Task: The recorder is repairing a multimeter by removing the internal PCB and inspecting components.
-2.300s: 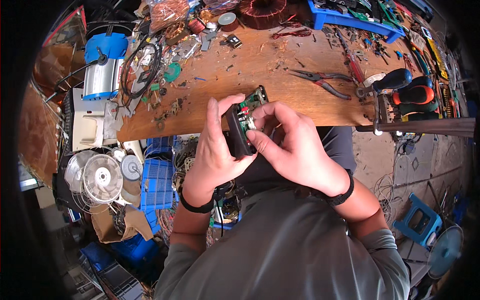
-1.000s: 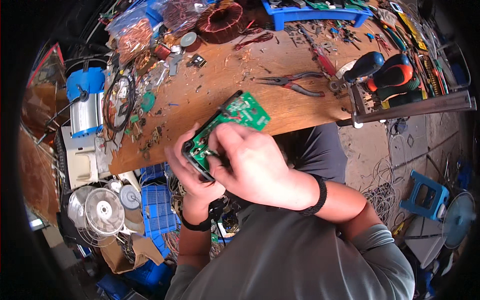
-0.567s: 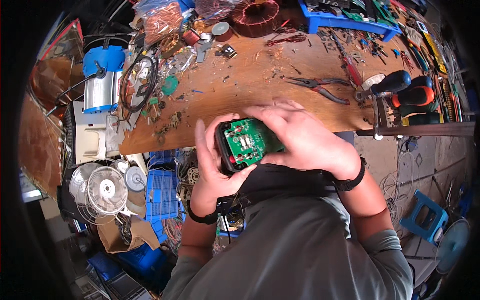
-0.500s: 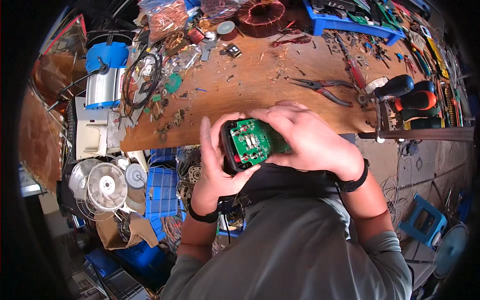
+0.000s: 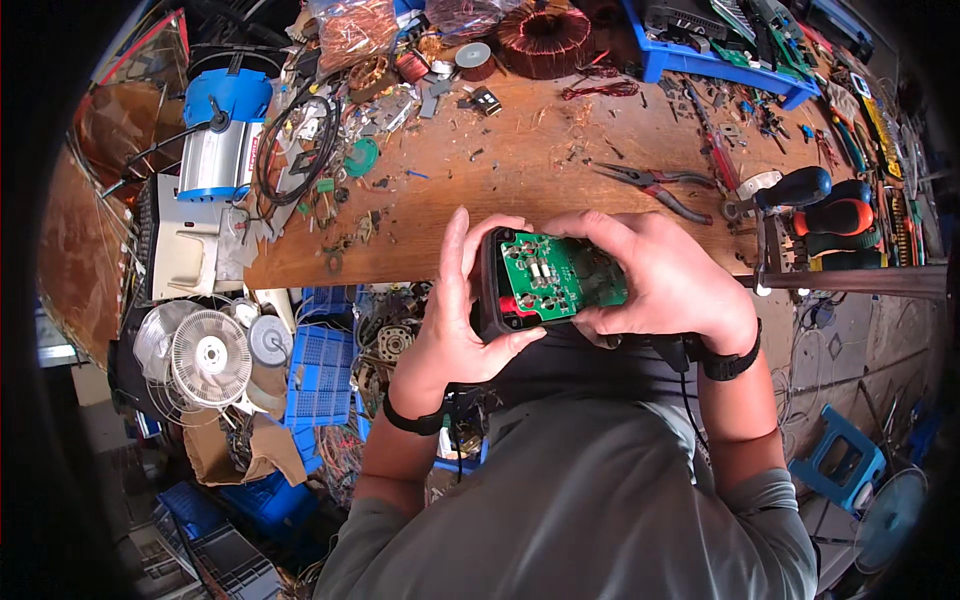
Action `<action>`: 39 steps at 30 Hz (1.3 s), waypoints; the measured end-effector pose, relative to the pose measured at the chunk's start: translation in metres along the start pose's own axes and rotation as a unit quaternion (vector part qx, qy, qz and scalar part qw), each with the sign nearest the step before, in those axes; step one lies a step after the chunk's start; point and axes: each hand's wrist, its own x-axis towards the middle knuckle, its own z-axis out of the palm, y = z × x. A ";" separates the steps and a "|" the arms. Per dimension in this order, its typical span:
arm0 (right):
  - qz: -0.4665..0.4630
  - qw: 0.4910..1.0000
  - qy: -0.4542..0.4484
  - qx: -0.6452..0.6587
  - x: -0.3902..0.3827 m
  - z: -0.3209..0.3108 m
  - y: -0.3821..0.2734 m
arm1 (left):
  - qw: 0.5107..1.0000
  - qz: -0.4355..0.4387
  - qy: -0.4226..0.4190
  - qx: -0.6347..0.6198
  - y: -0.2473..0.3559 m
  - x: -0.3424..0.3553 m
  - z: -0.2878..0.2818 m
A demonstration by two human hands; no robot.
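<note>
A black device housing (image 5: 492,275) with a green circuit board (image 5: 550,285) and a bit of red at its lower left is held just in front of the wooden bench's front edge. My left hand (image 5: 445,340) grips its left end, thumb along the lower side and fingers round the back. My right hand (image 5: 670,285) is closed on the right end, covering part of the board. Long-nose pliers (image 5: 665,195) lie on the bench (image 5: 450,180) beyond my right hand, near several screwdrivers (image 5: 830,215) in a rack at the right.
Copper coils (image 5: 545,40), a cable loop (image 5: 295,170) and small scraps cover much of the benchtop. A blue tray (image 5: 655,65) of boards stands at the back. A blue motor (image 5: 220,130), fan (image 5: 210,355), blue crates (image 5: 315,380) and a blue stool (image 5: 840,450) surround me.
The housing has turned from on edge to board face up. In the last half second both hands have moved it slightly right, its board now lying more level across my grip.
</note>
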 end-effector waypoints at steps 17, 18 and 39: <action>-0.035 0.992 0.072 -0.100 -0.004 0.003 -0.008 | 1.000 -0.006 0.029 0.010 0.002 0.001 0.005; -0.034 0.992 0.072 -0.101 -0.004 0.002 -0.006 | 1.000 -0.008 0.018 -0.011 0.004 0.001 0.005; 0.065 0.919 0.389 -0.001 -0.013 -0.004 0.011 | 0.984 -0.006 0.140 -0.114 0.015 -0.007 -0.022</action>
